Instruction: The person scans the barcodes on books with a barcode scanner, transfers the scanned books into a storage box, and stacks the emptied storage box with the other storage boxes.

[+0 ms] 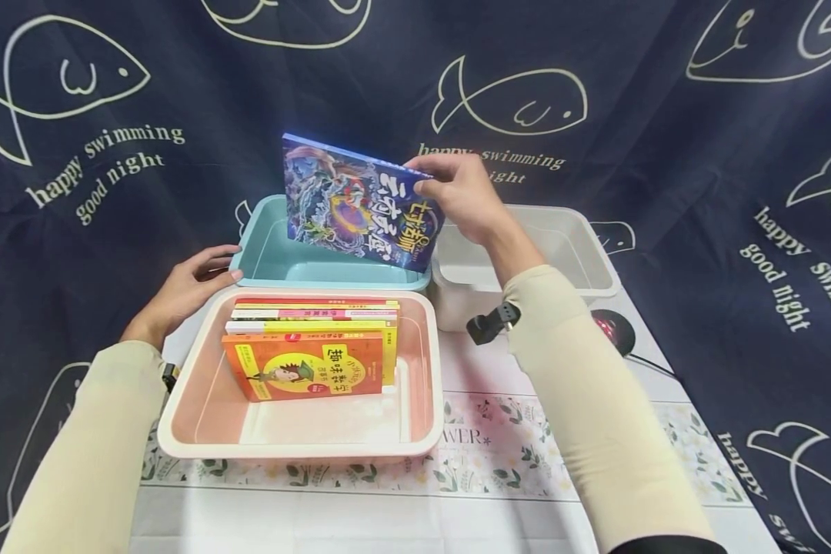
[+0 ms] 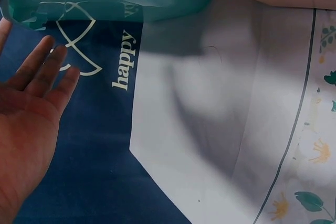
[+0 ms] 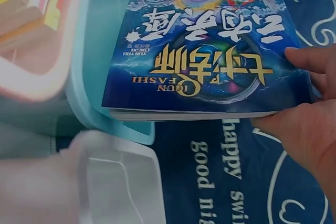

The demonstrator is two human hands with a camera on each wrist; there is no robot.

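A blue illustrated book point(image 1: 357, 206) is pinched at its upper right corner by my right hand point(image 1: 461, 192). It hangs tilted over the teal bin point(image 1: 266, 223), its lower edge near the rim. In the right wrist view the thumb and fingers lie on opposite faces of the book point(image 3: 210, 51). My left hand point(image 1: 192, 286) rests its fingertips at the left rim of the teal bin, fingers extended; the left wrist view shows the hand point(image 2: 31, 114) with its palm visible. Several books stand in a row in the pink bin point(image 1: 187, 385), an orange book point(image 1: 305, 369) at the front.
A light grey bin point(image 1: 589, 285) stands to the right of the teal one. Beyond it sits a dark and red round object point(image 1: 616, 331) with a cable. The white table point(image 1: 360, 523) carries a floral strip, and a dark fish-print cloth point(image 1: 360, 85) hangs behind.
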